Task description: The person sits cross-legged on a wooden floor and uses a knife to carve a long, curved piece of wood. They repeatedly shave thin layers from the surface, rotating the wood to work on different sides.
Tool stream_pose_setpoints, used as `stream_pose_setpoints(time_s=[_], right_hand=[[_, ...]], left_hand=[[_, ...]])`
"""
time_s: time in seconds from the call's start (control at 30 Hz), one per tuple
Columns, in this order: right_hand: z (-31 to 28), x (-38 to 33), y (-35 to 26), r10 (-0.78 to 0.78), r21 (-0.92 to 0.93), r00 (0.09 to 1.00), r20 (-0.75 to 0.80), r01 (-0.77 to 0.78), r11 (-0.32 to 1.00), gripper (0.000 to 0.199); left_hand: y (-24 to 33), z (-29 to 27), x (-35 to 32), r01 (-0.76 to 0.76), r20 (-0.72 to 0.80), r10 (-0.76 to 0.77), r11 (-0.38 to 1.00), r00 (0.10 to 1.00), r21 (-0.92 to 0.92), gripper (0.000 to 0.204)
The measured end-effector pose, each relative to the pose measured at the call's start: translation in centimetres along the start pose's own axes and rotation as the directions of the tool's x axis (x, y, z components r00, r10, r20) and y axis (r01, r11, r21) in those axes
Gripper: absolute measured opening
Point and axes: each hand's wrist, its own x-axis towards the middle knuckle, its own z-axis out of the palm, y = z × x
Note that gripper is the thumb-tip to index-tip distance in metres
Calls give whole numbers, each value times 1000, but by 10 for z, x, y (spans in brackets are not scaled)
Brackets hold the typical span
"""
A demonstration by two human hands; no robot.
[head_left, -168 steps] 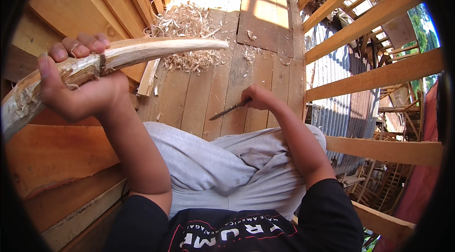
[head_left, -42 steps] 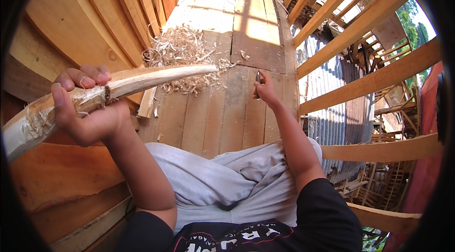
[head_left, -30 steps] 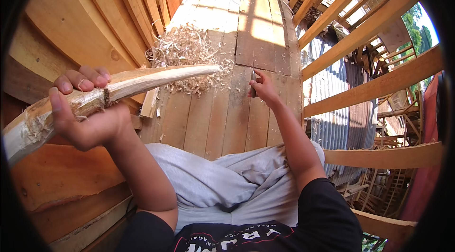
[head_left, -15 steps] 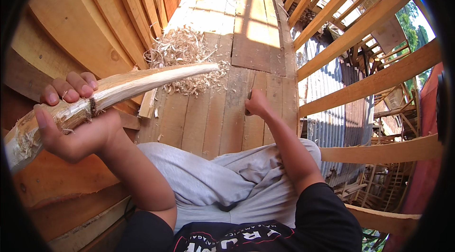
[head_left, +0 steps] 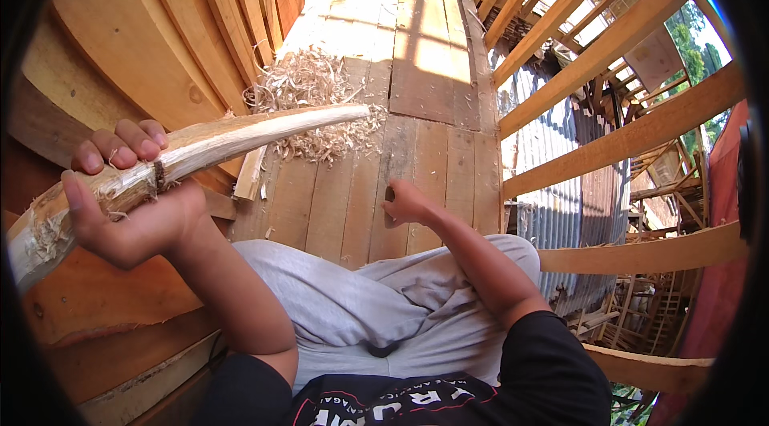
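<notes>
My left hand (head_left: 136, 202) grips a long, partly carved wooden stick (head_left: 256, 134). The stick is raised at the left, its pale tapered tip pointing right over a heap of wood shavings (head_left: 312, 102); its thick rough end reaches the lower left. My right hand (head_left: 408, 203) rests low on the plank floor (head_left: 424, 74) in front of my knees, fingers curled. A small dark object (head_left: 390, 194) shows at its thumb; I cannot tell what it is.
I sit on the planks in light grey trousers (head_left: 360, 306). Curved wooden boards (head_left: 160, 42) rise on the left. Horizontal wooden beams (head_left: 625, 138) run along the right, with corrugated metal sheet (head_left: 553, 186) below them. A short wood offcut (head_left: 250, 174) lies under the stick.
My right hand, which held a knife out over my lap, reached forward onto the planks and has drawn back toward my knees. The long blade is no longer visible. The stick stays raised in my left hand.
</notes>
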Motion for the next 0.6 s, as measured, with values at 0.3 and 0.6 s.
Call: stream_pose_setpoints(time_s=[0.3,0.6], right_hand=[[0,-9,-22,175,14,980,97,-177,984,38],[-40,5,7,-219,-129,955,-199,196,972,22]], left_hand=[[-3,4,-3,8,-2,-8,1000,1000,-15,28],[-3,0,0,4,25,-4,1000,1000,14,31]])
